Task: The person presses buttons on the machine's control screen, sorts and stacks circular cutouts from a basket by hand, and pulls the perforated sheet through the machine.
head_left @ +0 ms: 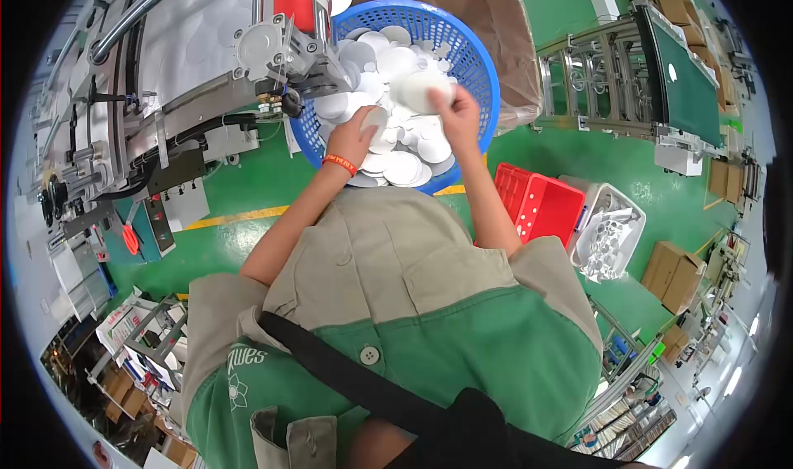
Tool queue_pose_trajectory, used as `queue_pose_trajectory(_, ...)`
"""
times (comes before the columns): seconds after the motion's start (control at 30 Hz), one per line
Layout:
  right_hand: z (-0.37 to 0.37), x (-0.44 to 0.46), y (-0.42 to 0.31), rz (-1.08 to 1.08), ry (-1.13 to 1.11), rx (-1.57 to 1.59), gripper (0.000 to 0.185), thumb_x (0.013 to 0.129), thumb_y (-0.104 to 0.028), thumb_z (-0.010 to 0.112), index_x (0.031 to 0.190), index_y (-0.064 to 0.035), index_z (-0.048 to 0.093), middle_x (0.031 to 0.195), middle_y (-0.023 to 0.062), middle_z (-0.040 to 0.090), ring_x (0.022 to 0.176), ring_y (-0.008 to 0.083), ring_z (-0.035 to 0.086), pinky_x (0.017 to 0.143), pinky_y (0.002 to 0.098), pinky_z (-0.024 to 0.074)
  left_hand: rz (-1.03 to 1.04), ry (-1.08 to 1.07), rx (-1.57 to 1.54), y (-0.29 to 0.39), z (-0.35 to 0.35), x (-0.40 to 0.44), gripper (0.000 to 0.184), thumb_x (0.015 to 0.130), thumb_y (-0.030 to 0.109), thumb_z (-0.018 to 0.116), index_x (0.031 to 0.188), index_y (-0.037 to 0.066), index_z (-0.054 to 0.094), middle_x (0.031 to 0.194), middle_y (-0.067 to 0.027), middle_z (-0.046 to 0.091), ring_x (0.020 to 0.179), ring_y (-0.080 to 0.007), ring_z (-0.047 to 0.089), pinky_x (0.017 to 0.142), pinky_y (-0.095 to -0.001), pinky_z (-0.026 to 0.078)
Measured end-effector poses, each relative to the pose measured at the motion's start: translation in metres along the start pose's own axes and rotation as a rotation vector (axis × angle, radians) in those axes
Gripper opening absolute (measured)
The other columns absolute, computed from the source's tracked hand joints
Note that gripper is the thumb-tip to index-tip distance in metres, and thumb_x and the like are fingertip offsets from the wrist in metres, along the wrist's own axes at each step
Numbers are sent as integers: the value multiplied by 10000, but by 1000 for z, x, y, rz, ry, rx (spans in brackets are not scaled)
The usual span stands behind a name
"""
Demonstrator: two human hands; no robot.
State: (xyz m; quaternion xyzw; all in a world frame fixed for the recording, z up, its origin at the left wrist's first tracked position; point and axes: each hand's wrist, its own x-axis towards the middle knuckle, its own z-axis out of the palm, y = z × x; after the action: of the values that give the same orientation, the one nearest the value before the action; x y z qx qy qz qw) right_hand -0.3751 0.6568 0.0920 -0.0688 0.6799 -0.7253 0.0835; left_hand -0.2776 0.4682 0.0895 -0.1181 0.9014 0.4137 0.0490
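In front of me stands a blue plastic basket [487, 73] filled with loose white round discs [402, 168]. My left hand [351, 141], with an orange band on its wrist, is over the basket's near left part, its fingers closed on a white disc [375, 120]. Over the right part of the basket, my right hand [457, 116] grips another white disc [423, 92], thumb and fingers pinching its right edge. That disc is slightly blurred, and I cannot tell whether it is one disc or a stack.
At the left a metal machine [273, 56] reaches up to the basket's rim. Behind the basket is a large carton lined with brown plastic [516, 48]. A red crate [541, 201] and a white bin [636, 221] with white scraps stand at the right, near a green conveyor [686, 81].
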Motion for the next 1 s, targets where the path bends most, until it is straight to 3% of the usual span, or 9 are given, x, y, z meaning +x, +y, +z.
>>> queue_pose_trajectory(0.2,-9,-10,-1,267,-199,133,775,797,-65,693,1429,-40,245,1032,107,633,886,133,618,750,249,499,-343,-132,-1068,-11,16,-6,368,983,271,399,1310,104,408,1148,-90,563,984,-145,587,796,-324,526)
queue_pose_trajectory(0.3,4,-27,14,483,-476,-83,567,752,-288,755,1172,40,563,1033,79,627,919,140,588,821,270,465,-445,-275,-1479,0,21,-16,441,991,374,342,1341,107,366,1274,-60,472,1105,-207,535,888,-372,483)
queue_pose_trajectory(0.47,-20,42,-30,245,-99,137,280,900,-277,592,940,-6,652,804,19,648,709,83,563,665,241,452,-386,-297,-879,-16,-2,-23,536,964,509,299,1339,127,266,1052,-60,608,862,-115,559,719,-243,433)
queue_pose_trajectory(0.5,-42,74,-20,85,34,-53,380,959,-323,466,1041,25,596,934,100,655,826,148,610,750,270,484,-374,-218,-778,-29,-6,-26,487,965,442,368,1324,120,299,1068,-67,602,846,-113,566,722,-236,427)
queue_pose_trajectory(0.57,-54,102,-58,312,-97,646,498,983,-360,363,1252,58,394,1187,207,543,1118,221,527,937,405,463,-335,-76,-706,-63,-15,-31,428,944,334,469,1285,93,369,1045,-69,598,831,-118,570,725,-248,438)
queue_pose_trajectory(0.63,-45,105,-62,439,-4,372,507,987,-363,342,1245,65,428,1192,192,554,1113,231,533,932,402,451,-296,-1,-574,-87,-22,-32,376,909,230,546,1231,64,442,1019,-67,593,825,-125,577,738,-260,455)
queue_pose_trajectory(0.8,9,31,52,122,-753,-419,370,762,-189,698,1108,-75,635,954,98,677,910,184,632,810,315,491,-248,90,-473,-98,-33,-44,348,891,161,571,1213,62,485,1061,-54,582,836,-101,565,767,-244,456)
queue_pose_trajectory(0.9,46,-33,68,-145,-1079,-828,1029,581,-201,770,1446,-196,213,1462,174,265,1281,361,371,1007,462,368,-248,91,-385,-95,-28,-47,348,889,123,562,1224,58,493,1110,-46,574,845,-80,542,768,-228,449)
queue_pose_trajectory(1.0,78,-49,54,-148,-1193,-1155,1118,557,-191,771,1461,-289,121,1513,178,87,1360,452,137,980,676,259,-187,129,-445,-99,-19,-45,345,872,130,572,1203,56,507,1077,-42,590,782,-108,586,721,-254,480)
